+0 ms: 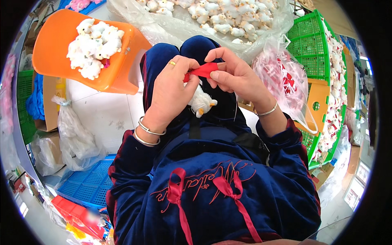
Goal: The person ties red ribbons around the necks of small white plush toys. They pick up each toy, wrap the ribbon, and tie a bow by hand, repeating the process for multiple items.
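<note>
Between my two hands, above my knees, a small piece of red fabric (204, 70) is stretched, perhaps a ribbon or little scarf. My left hand (173, 83) pinches its left end, and a ring shows on one finger. At the other end, my right hand (234, 73) grips it between thumb and fingers. Just below the cloth, a small white plush toy (201, 102) with orange-yellow parts rests on my lap, its upper part hidden behind my left hand. Whether the toy is attached to the fabric I cannot tell.
An orange plastic stool (51, 49) on the left bears several white plush toys (96, 45). Ahead lies a clear plastic sheet with a heap of white toys (228, 18). To the right are a bag of red-and-white pieces (281, 77) and green crates (308, 45). A blue crate (92, 179) sits lower left.
</note>
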`<state>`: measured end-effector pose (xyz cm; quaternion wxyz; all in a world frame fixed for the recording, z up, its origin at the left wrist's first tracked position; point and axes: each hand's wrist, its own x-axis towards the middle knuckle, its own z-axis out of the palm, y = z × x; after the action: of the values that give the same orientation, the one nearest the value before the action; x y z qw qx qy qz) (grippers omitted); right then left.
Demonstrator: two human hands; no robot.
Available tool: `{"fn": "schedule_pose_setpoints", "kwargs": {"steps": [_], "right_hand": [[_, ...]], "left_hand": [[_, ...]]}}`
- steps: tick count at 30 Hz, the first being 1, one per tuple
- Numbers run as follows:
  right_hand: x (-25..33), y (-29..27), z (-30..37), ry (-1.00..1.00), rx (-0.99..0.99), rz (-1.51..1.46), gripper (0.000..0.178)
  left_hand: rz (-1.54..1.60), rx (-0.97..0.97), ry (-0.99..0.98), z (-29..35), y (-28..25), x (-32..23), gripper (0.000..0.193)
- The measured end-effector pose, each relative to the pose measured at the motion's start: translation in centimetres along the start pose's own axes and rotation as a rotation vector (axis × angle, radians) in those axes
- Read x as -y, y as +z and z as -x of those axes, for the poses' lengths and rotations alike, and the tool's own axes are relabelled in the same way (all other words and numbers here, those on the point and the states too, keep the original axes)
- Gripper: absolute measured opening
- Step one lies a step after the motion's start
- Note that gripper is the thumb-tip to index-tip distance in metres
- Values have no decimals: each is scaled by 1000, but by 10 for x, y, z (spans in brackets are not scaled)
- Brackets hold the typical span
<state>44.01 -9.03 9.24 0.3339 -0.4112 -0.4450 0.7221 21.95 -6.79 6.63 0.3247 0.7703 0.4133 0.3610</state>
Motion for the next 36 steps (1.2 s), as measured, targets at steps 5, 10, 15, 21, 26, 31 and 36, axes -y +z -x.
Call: {"fn": "schedule_pose_setpoints", "kwargs": {"steps": [5,10,15,21,26,31,36], "right_hand": [[-12,7,-5,-116,-78,98,46],[-13,5,-6,-5,-110,410,54],[-17,1,-5,-268,-244,575,39],[-12,-8,-16,-736,-342,804,16],[-45,-19,-15,-647,-224,1118,13],[-77,-24,-5,-557,-91,1169,18],[-71,-13,-3,-533,-94,1239,27]], "left_hand": [[333,211,-370,-2,-19,10,15],[437,340,-606,-11,-41,1,12],[540,130,-530,-13,-38,4,8],[-54,-109,199,-21,-50,-9,11],[-230,228,390,23,-18,36,14],[-178,367,256,66,7,42,37],[-317,322,177,68,18,34,54]]}}
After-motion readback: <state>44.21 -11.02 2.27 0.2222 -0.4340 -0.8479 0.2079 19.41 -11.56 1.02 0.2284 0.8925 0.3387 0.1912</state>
